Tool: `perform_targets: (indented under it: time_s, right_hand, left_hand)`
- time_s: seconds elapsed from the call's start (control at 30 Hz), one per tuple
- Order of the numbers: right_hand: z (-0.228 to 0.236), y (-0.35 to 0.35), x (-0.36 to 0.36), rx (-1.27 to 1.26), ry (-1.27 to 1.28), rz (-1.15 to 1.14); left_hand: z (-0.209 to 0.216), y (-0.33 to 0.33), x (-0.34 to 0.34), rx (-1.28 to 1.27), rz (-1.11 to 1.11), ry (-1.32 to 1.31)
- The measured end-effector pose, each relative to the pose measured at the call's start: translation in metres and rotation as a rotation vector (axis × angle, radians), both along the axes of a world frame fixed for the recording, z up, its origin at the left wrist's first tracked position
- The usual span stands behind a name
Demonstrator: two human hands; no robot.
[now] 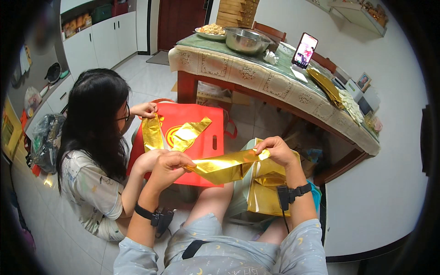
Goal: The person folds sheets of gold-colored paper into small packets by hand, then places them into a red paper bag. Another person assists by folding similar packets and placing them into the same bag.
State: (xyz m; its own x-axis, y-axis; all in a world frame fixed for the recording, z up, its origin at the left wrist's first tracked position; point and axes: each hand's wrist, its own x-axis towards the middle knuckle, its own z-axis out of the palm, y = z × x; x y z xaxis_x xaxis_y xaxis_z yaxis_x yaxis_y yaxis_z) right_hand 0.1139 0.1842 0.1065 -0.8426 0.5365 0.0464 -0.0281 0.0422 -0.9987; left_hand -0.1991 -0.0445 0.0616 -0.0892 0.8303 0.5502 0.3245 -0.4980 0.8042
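A folded piece of shiny gold foil paper (222, 167) stretches between my two hands above my lap. My left hand (170, 167) pinches its left end, and my right hand (276, 150) grips the right end between thumb and fingers. Beyond my left hand lies a flat red bag (207, 137) with a cut-out handle, and another folded gold foil piece (190, 134) rests on it. A person seated at the left has a hand (145, 110) on a further gold foil strip (151, 134) there. Under my right forearm are more large gold foil sheets (270, 185).
A cloth-covered table (279, 82) stands ahead, bearing a metal bowl (247, 41), a plate of food (211, 31), a propped phone (305, 50) and a gold foil stack (325, 87). White cabinets (103, 43) line the far left. A dark plastic bag (47, 142) is behind the person.
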Motion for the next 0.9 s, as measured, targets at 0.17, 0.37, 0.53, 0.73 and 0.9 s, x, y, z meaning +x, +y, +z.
perform_targets:
  time_s: [0.17, 0.37, 0.53, 0.73, 0.9]
  right_hand:
    - [0.01, -0.001, 0.003, 0.046, -0.023, 0.013]
    - [0.014, -0.003, 0.002, 0.027, 0.082, 0.0]
    - [0.032, -0.01, 0.003, 0.05, 0.143, 0.003]
    - [0.039, -0.014, 0.003, 0.041, 0.216, -0.001]
    - [0.044, -0.017, 0.004, 0.094, 0.199, 0.005]
  left_hand:
    - [0.018, -0.01, 0.008, 0.053, 0.041, 0.107]
    - [0.031, -0.017, 0.01, 0.118, 0.088, 0.187]
    - [0.054, -0.031, 0.014, 0.19, 0.129, 0.259]
    - [0.06, -0.031, 0.016, 0.246, 0.199, 0.325]
    - [0.058, -0.032, 0.011, 0.247, 0.164, 0.347]
